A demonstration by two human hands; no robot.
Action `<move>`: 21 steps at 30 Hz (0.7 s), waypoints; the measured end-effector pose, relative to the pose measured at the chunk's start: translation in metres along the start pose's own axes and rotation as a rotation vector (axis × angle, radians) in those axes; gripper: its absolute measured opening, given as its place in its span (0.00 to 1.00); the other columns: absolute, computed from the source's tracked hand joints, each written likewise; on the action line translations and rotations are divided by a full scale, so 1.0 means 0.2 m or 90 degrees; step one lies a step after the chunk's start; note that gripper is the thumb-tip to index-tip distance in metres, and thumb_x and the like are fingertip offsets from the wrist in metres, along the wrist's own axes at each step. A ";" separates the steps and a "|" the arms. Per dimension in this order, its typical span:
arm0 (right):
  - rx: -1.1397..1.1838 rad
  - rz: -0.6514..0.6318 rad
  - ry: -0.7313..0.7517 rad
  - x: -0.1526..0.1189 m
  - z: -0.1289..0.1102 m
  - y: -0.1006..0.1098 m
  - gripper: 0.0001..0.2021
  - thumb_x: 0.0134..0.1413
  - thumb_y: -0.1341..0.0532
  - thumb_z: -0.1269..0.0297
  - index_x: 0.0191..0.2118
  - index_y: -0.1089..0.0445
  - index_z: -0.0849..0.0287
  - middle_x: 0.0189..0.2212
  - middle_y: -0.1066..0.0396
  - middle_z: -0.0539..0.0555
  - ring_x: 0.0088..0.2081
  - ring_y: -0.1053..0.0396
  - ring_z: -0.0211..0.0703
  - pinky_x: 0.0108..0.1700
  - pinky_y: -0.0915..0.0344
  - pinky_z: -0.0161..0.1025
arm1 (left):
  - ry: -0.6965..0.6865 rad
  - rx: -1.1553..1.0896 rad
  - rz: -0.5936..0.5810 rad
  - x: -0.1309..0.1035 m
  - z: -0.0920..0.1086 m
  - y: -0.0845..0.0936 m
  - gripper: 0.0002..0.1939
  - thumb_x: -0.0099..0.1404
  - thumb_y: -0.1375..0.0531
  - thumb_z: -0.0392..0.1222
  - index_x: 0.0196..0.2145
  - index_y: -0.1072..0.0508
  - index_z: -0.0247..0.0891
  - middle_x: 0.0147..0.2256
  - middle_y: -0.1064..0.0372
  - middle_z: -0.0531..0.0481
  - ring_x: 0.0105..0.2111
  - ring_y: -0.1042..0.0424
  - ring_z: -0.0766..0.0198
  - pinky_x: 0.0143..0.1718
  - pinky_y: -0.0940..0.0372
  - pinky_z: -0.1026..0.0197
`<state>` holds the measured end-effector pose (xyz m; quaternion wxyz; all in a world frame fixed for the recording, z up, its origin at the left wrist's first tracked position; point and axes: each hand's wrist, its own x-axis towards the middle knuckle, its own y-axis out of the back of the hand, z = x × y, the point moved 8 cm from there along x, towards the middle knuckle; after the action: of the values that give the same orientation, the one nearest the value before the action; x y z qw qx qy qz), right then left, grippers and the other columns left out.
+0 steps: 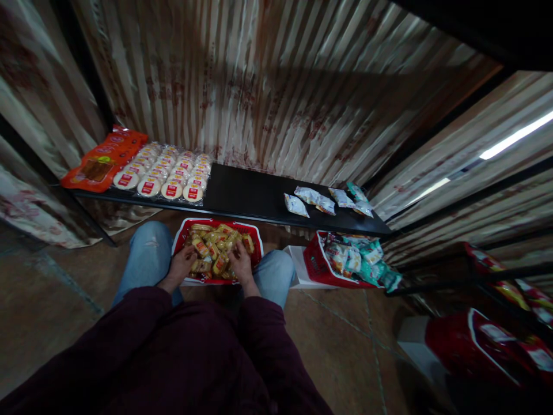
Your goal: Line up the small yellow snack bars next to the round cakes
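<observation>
A red basket full of small yellow-wrapped snack packets sits between my knees, just below the front edge of the black shelf. Over the basket's left side is my left hand, its fingers bent closed on a yellow packet among the others. My right hand reaches in at the right side, fingertips pressed together on another packet. The undersides of both grips are hidden by the pile and the dim light.
The black shelf carries rows of round white packaged cakes, an orange bag and several white packets. Another red basket with green and white packets stands at right. Farther right is a red container. Curtains hang behind.
</observation>
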<state>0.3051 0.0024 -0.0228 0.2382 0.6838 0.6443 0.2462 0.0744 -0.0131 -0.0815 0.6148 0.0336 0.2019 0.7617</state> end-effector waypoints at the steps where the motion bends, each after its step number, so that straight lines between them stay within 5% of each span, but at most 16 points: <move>1: -0.011 0.020 0.015 0.00 -0.02 0.02 0.24 0.53 0.44 0.62 0.56 0.38 0.61 0.54 0.35 0.58 0.57 0.40 0.43 0.57 0.43 0.39 | -0.012 0.036 0.013 0.00 0.02 0.02 0.20 0.58 0.47 0.37 0.48 0.31 0.33 0.47 0.28 0.43 0.46 0.28 0.60 0.50 0.35 0.58; 6: -0.053 0.074 0.022 -0.04 -0.08 0.11 0.18 0.58 0.48 0.57 0.45 0.29 0.61 0.42 0.27 0.58 0.45 0.31 0.44 0.51 0.38 0.38 | -0.097 0.257 0.085 -0.07 0.17 0.09 0.19 0.59 0.51 0.35 0.44 0.27 0.34 0.43 0.26 0.42 0.45 0.29 0.56 0.52 0.38 0.55; 10: -0.017 -0.189 0.025 -0.11 -0.09 -0.07 0.18 0.60 0.51 0.56 0.37 0.25 0.57 0.29 0.25 0.50 0.33 0.28 0.39 0.40 0.34 0.34 | -0.197 0.345 0.017 -0.14 0.29 0.03 0.17 0.59 0.51 0.35 0.42 0.26 0.36 0.43 0.27 0.43 0.47 0.31 0.57 0.53 0.40 0.57; 15: -0.147 -0.402 0.040 -0.23 -0.09 -0.27 0.15 0.58 0.47 0.54 0.38 0.24 0.52 0.34 0.23 0.49 0.37 0.28 0.42 0.41 0.35 0.35 | -0.235 0.421 -0.248 -0.24 0.24 -0.19 0.13 0.57 0.48 0.35 0.33 0.24 0.40 0.38 0.26 0.45 0.43 0.30 0.57 0.50 0.39 0.57; 21: -0.207 -0.353 0.056 -0.20 -0.07 -0.26 0.16 0.58 0.46 0.57 0.50 0.30 0.50 0.47 0.27 0.51 0.49 0.32 0.44 0.51 0.38 0.39 | -0.213 0.457 -0.207 -0.22 0.17 -0.18 0.12 0.59 0.49 0.36 0.31 0.25 0.38 0.37 0.27 0.42 0.42 0.30 0.55 0.50 0.40 0.55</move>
<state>0.2537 -0.0346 -0.0465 0.3744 0.4236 0.7680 0.3008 0.1285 -0.0393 -0.0547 0.7007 0.3362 0.3540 0.5203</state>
